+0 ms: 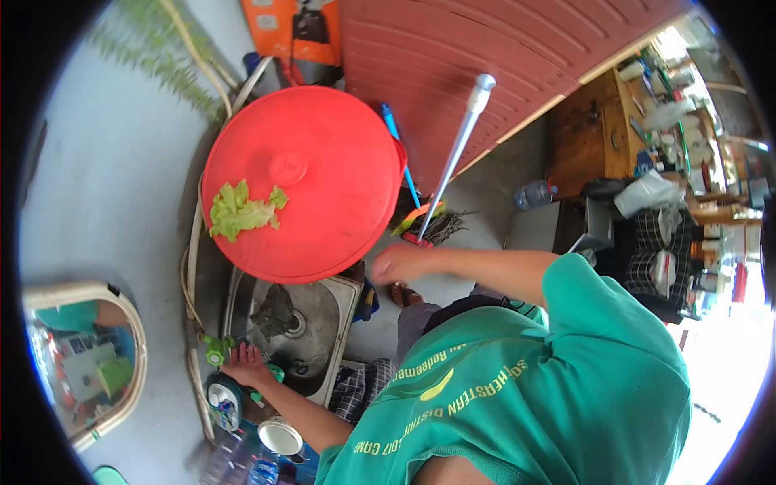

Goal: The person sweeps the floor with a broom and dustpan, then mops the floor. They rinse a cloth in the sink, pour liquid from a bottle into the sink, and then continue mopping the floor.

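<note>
My left hand (246, 366) is at the left corner of the metal sink (327, 347), fingers stretched out, beside a small green object (217, 349) whose kind I cannot make out. Inside the sink, a crumpled grey cloth (275, 311) lies by the drain. Blurred by motion, my right hand (396, 263) hovers near the lower right edge of a large red round lid (339, 194); its fingers are not clear. On the lid rests a torn piece of lettuce (241, 212). Part of the sink is hidden under the lid.
Behind my right hand, a silver-handled mop or broom (454, 153) and a blue stick (400, 153) lean by a red panel (485, 48). A white cup (280, 437) and several bottles stand below my left arm. A framed mirror (141, 356) hangs left; a wooden cabinet (590, 129) stands right.
</note>
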The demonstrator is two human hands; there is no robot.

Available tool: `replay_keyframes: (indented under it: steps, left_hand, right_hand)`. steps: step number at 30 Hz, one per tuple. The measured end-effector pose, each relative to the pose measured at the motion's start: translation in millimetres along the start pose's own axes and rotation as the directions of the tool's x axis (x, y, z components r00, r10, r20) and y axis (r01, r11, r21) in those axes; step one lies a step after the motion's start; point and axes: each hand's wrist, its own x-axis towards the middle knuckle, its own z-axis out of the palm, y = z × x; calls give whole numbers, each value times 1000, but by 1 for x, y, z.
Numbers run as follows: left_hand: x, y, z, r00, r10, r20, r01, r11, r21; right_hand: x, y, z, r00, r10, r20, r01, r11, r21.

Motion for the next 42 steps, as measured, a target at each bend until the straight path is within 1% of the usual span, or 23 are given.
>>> replay_keyframes:
  steps: [1, 2, 4, 5, 6, 9, 11, 14, 16, 17, 18, 19, 21, 23, 24, 25, 26, 27, 29, 33, 35, 37, 42]
  left_hand:
    - [-19, 13, 4, 996, 81, 46, -86, 989, 119]
    - [-30, 22, 6, 982, 156, 104, -176, 957, 229]
    - [-12, 36, 6, 967, 250, 56, -255, 917, 307]
    - [-42, 39, 28, 911, 409, 54, -397, 833, 386]
    - [-35, 50, 29, 943, 319, 98, -332, 864, 378]
    - [-23, 61, 31, 938, 255, 235, -333, 851, 407]
    - [-20, 66, 37, 927, 338, 161, -341, 583, 738]
    - [-16, 87, 42, 950, 259, 173, -268, 400, 876]
    - [-23, 103, 43, 960, 212, 181, -245, 330, 912]
    - [-33, 107, 46, 780, 386, 493, -376, -340, 862]
    - [-43, 110, 51, 534, 294, 793, -208, -863, 461]
    - [-81, 107, 71, 519, 293, 803, -213, -865, 453]
    - [-207, 85, 140, 452, 91, 887, -659, -637, 401]
    - [-317, 45, 190, 241, 138, 961, -906, -323, 274]
    - [-365, 31, 212, -43, 124, 991, -902, -432, 15]
    - [-410, 19, 231, -321, 77, 944, -815, -530, -235]
    - [-457, 11, 247, -519, 26, 854, -684, -612, -397]
    - [-502, 5, 259, -686, -46, 726, -514, -675, -529]
    - [-581, -9, 273, -843, -179, 507, -210, -758, -617]
    - [-684, -49, 281, -689, -419, 591, -18, -806, -592]
    - [-698, -67, 284, -409, -451, 793, -49, -857, -513]
    - [-695, -85, 284, 138, -294, 946, -78, -955, -286]
    - [-676, -92, 264, 352, -482, 802, -325, -867, -378]
  right_hand:
    - [-16, 31, -23, 967, 249, -48, -253, 960, -122]
    - [-36, 56, -45, 882, 411, -231, -431, 902, -40]
    - [-64, 75, -86, 524, 536, -662, -672, 738, 65]
    - [-65, 100, -102, 376, 549, -747, -659, 725, 201]
    - [-64, 121, -114, 214, 558, -802, -618, 713, 331]
    - [-65, 105, -141, 184, 778, -601, -385, 619, 684]
    - [-51, 115, -145, 120, 760, -639, -412, 623, 665]
    - [-45, 113, -137, 7, 578, -816, -392, 752, 530]
    - [-59, 110, -133, 40, 524, -851, -360, 802, 477]
    - [-71, 109, -128, 47, 447, -894, -243, 873, 424]
    - [-84, 109, -123, 40, 363, -931, -125, 926, 356]
    - [-99, 101, -117, -26, 372, -928, -13, 928, 373]
    - [-134, 74, -115, -49, 390, -920, 43, 921, 388]
    - [-152, 64, -117, -72, 342, -937, 121, 935, 332]
    - [-160, 53, -119, 54, 343, -938, 162, 924, 347]
    - [-166, 32, -120, 47, 242, -969, 144, 958, 247]
    - [-167, 27, -128, 149, 104, -983, 66, 991, 115]
    - [-169, 17, -131, 220, 2, -975, 129, 991, 32]
    - [-175, -11, -137, 364, -103, -926, 129, 990, -60]
    - [-199, -52, -136, 560, -234, -794, 154, 972, -178]
    - [-207, -51, -141, 581, -297, -758, 207, 954, -215]
    - [-220, -45, -145, 687, -355, -634, 252, 935, -251]
    - [-254, -12, -145, 854, -374, -362, 257, 908, -332]
